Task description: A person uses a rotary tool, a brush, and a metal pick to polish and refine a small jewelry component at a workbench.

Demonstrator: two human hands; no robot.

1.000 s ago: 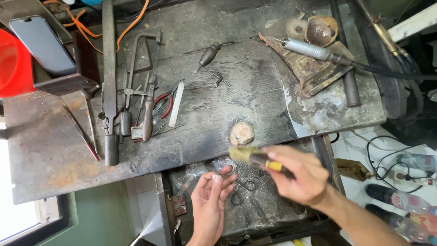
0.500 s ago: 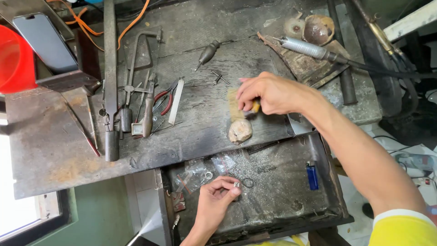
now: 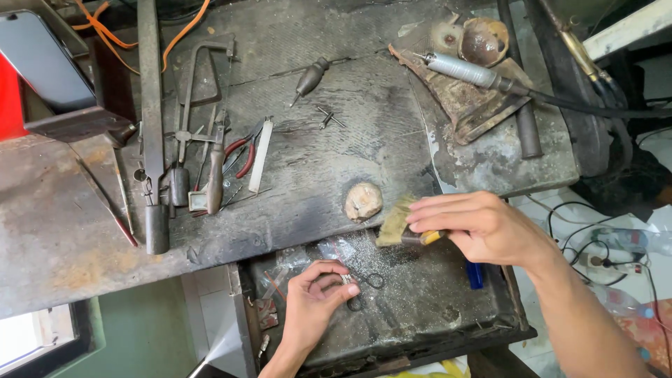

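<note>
My right hand (image 3: 483, 227) grips a small brush (image 3: 400, 222) with pale bristles and a yellow handle, at the front edge of the dark workbench (image 3: 336, 140) above the open metal drawer (image 3: 420, 315). The bristles point left, just right of a small round tan lump (image 3: 363, 201) on the bench. My left hand (image 3: 318, 301) is down in the drawer, its fingertips pinching a small silvery ring (image 3: 346, 280). Small scissors (image 3: 367, 283) lie in the drawer beside that hand.
Pliers, a saw frame (image 3: 192, 91) and hand tools lie at the bench's left. An awl (image 3: 308, 77) sits near the middle. A torch handpiece (image 3: 465, 70) rests on a scorched block at upper right. A phone (image 3: 42, 59) lies at far left. A blue lighter (image 3: 475, 274) lies in the drawer.
My right hand drew the brush from the bench top back toward the front edge over the drawer. My left hand stays in the drawer, fingers closed on the ring.
</note>
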